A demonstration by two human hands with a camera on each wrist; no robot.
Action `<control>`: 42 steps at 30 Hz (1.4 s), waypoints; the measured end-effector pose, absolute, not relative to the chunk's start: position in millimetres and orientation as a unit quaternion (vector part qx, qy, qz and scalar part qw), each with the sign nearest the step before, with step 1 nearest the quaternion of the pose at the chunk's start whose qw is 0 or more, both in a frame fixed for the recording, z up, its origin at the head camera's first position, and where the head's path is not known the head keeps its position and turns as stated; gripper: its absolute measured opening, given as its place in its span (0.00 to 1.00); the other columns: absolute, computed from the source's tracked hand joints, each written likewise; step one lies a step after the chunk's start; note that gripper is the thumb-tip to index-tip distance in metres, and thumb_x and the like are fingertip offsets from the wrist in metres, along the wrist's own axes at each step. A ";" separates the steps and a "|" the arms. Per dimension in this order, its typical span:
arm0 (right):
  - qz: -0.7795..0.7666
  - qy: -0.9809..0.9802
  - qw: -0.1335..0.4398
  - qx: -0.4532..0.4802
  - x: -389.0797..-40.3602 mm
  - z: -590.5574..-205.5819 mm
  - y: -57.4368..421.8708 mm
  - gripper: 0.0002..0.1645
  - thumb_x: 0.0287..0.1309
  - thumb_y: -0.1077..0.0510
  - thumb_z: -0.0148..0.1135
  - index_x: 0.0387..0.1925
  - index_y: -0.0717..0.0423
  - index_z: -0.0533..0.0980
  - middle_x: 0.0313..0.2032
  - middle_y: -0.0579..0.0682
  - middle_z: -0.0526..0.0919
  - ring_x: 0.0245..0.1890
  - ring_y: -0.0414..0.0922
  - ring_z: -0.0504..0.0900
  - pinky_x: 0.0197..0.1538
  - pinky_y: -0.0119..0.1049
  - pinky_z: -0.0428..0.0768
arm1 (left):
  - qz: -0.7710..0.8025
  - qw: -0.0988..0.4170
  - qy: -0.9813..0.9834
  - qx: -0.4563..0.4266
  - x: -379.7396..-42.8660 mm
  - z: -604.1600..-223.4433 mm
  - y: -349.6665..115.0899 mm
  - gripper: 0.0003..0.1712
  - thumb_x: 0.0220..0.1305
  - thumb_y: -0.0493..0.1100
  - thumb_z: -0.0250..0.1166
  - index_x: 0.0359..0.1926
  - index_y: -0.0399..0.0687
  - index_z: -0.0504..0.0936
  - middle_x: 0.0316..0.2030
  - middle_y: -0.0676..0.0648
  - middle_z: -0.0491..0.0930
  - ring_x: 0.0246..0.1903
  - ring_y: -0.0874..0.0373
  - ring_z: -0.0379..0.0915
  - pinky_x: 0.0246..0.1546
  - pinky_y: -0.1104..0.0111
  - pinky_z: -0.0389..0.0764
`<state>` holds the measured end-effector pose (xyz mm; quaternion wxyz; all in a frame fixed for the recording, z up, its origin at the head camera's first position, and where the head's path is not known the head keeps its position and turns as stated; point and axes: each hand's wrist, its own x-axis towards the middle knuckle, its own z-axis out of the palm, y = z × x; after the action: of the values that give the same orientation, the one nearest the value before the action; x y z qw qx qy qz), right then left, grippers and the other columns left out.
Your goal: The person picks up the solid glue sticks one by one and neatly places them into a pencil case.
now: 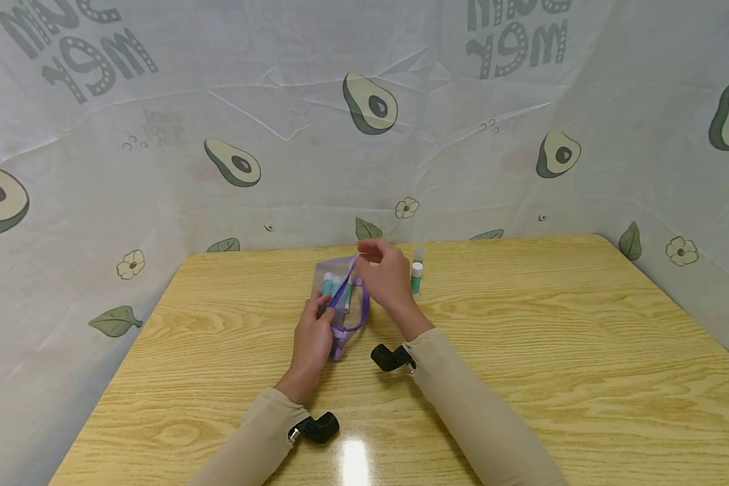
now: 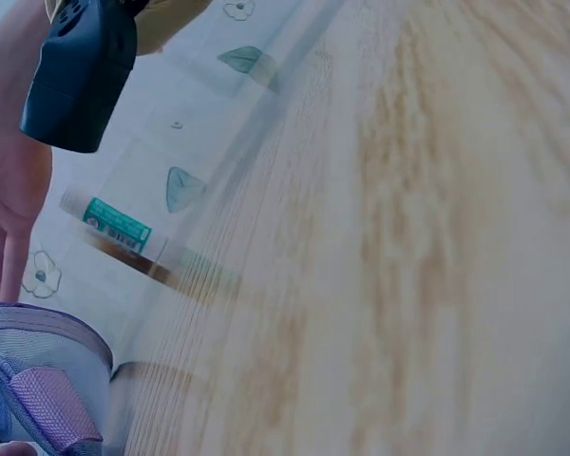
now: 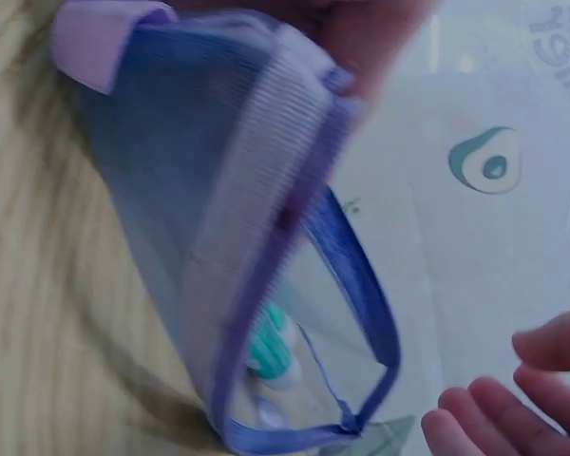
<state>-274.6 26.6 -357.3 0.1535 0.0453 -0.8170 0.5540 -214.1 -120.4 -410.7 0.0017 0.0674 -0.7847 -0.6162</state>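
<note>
My left hand [image 1: 313,337] grips the near left side of a see-through pouch [image 1: 365,312] with purple trim, its mouth gaping. Several white-capped tubes with teal labels, like glue sticks [image 1: 327,283], lie inside it. Over the far end of the mouth hovers my right hand [image 1: 390,278], fingers loosely bent. In the right wrist view nothing shows between the fingers of that hand [image 3: 513,408], which is apart from the purple edge [image 3: 294,439]. Just right of it a white-capped glue stick [image 1: 416,280] stands upright on the table.
Behind the standing glue stick is another small tube [image 1: 419,255] with a pale top. The wooden table [image 1: 541,351] ends at a hanging cloth [image 1: 462,175] printed with avocados. Black wrist cameras [image 1: 390,358] sit on both sleeves.
</note>
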 end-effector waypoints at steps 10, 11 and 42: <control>0.598 -0.777 0.158 0.115 -279.3 -340.3 50.6 0.19 0.71 0.59 0.67 0.60 0.59 0.82 0.57 0.58 0.88 0.57 0.54 0.88 0.63 0.50 0.85 | -0.617 -0.002 -0.784 0.067 -214.1 -410.1 -121.0 0.27 0.82 0.43 0.48 0.76 0.43 0.71 0.85 0.47 0.53 0.86 0.42 0.39 0.85 0.44 0.47; 0.602 -0.774 0.158 0.119 -280.0 -339.0 53.4 0.19 0.71 0.59 0.67 0.60 0.60 0.82 0.57 0.58 0.88 0.58 0.54 0.88 0.64 0.49 0.85 | -0.618 -0.003 -0.784 0.068 -214.2 -410.0 -121.2 0.27 0.83 0.43 0.48 0.76 0.43 0.70 0.85 0.47 0.53 0.86 0.42 0.38 0.85 0.44 0.47; 0.669 -0.715 0.179 0.100 -290.0 -317.5 125.9 0.22 0.73 0.63 0.64 0.65 0.63 0.79 0.61 0.63 0.85 0.51 0.33 0.89 0.59 0.26 0.84 | -0.620 -0.016 -0.781 0.069 -213.9 -408.2 -122.3 0.27 0.83 0.45 0.47 0.77 0.45 0.69 0.86 0.48 0.50 0.86 0.43 0.37 0.85 0.42 0.48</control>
<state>-290.0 125.9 -317.5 0.1788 0.1002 -0.7147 0.6687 -213.9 -122.3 -408.2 -0.0155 0.0693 -0.7814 -0.6199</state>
